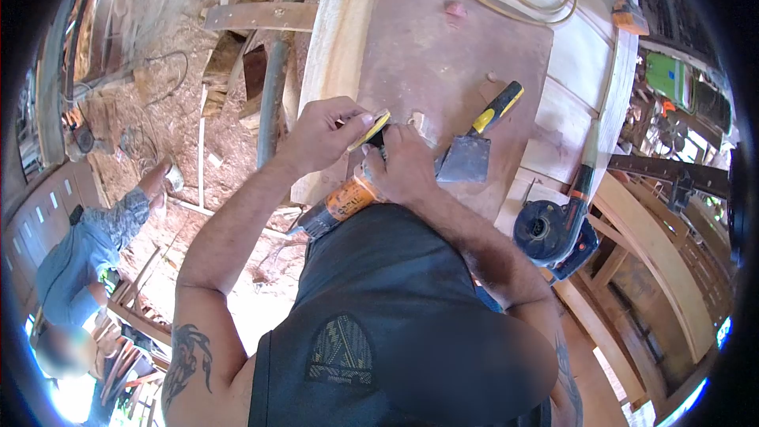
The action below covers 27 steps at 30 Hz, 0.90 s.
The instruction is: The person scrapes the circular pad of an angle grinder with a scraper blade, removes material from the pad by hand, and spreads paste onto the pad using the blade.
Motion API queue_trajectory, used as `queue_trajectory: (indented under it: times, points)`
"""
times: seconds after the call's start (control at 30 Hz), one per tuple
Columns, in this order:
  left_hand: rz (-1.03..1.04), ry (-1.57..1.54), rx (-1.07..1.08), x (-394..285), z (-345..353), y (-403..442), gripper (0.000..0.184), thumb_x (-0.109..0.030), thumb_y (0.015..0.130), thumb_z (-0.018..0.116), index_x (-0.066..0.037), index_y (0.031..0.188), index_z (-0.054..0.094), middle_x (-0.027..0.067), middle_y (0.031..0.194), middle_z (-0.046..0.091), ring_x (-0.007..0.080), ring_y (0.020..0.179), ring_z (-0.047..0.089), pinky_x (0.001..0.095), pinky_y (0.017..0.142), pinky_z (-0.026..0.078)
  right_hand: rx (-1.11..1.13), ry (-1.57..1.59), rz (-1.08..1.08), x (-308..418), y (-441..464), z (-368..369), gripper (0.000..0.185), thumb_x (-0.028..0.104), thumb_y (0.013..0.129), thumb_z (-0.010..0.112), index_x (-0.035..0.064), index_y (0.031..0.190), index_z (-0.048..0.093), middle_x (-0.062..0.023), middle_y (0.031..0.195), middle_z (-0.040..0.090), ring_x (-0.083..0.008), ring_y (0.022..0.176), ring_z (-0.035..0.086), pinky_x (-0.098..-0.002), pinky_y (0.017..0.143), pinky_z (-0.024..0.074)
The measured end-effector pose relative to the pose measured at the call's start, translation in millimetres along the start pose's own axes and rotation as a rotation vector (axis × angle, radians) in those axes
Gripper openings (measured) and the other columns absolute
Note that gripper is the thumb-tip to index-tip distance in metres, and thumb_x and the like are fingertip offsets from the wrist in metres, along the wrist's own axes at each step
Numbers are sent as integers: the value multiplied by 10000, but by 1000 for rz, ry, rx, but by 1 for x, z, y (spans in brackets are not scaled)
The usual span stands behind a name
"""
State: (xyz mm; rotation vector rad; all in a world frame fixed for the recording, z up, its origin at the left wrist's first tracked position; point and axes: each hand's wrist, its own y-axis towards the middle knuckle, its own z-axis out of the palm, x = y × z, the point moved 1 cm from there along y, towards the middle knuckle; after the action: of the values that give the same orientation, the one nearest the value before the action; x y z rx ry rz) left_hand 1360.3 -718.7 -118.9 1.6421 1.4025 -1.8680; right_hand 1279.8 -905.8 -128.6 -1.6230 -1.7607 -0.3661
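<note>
My left hand (328, 136) pinches the edge of a thin yellow-rimmed disc (370, 131) between thumb and fingers. The disc is tilted against the dark head of an orange angle grinder (348, 199). My right hand (403, 164) is closed around that head end, with its fingers bent near the disc. The grinder's body slants down to the left against my dark shirt. Just right of my right hand, on the brown board (427, 39), lies a putty knife (496, 109) with a black-and-yellow handle and a wide grey blade.
A second power tool with a round black disc (540, 225) sits at the right edge. Cable loops (514, 16) and an orange-ended tool (630, 17) are at the back. Curved wooden pieces (664, 261) stand right. Another person (83, 257) is at the left, over shavings-covered ground.
</note>
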Motion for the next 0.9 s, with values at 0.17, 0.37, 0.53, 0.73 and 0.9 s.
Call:
queue_trajectory:
  times: [0.17, 0.37, 0.53, 0.73, 0.9]
  points:
    - [31, -10, -9, 4, 2, 0, 223, -178, 1081, 685, 22, 1117, 775, 12, 880, 723, 58, 824, 627, 254, 735, 523, 24, 29, 14, 1, 1, -2, 417, 324, 947, 716, -61, 1087, 640, -264, 1073, 664, -443, 1034, 635, -559, 912, 513]
    - [47, -85, -11, 6, 4, 1, 218, -174, 1090, 674, 21, 1107, 770, 10, 872, 708, 57, 810, 616, 255, 711, 514, 17, 47, 0, -3, 1, -1, 405, 308, 948, 709, -61, 1099, 636, -269, 1079, 661, -449, 1037, 633, -559, 914, 511]
    - [84, -24, -30, 2, 3, 0, 221, -174, 1091, 667, 25, 1101, 763, 37, 894, 726, 70, 812, 638, 272, 719, 535, 0, 50, -25, -5, 0, 1, 390, 288, 945, 712, -63, 1097, 638, -277, 1073, 656, -459, 1032, 631, -567, 905, 510]
    - [203, 129, -91, -1, 5, -2, 217, -180, 1096, 646, 9, 1088, 754, 104, 919, 746, 140, 850, 710, 312, 767, 570, -11, 86, -41, -5, 1, -1, 358, 268, 942, 720, -60, 1059, 637, -279, 1046, 650, -472, 988, 637, -574, 868, 515]
    - [220, 94, -140, -1, 8, -5, 237, -229, 1087, 660, -10, 1083, 751, 152, 924, 727, 262, 807, 713, 380, 742, 562, -19, 85, -42, -4, 1, -2, 337, 256, 936, 726, -54, 1032, 633, -275, 1028, 652, -471, 970, 641, -572, 848, 516]
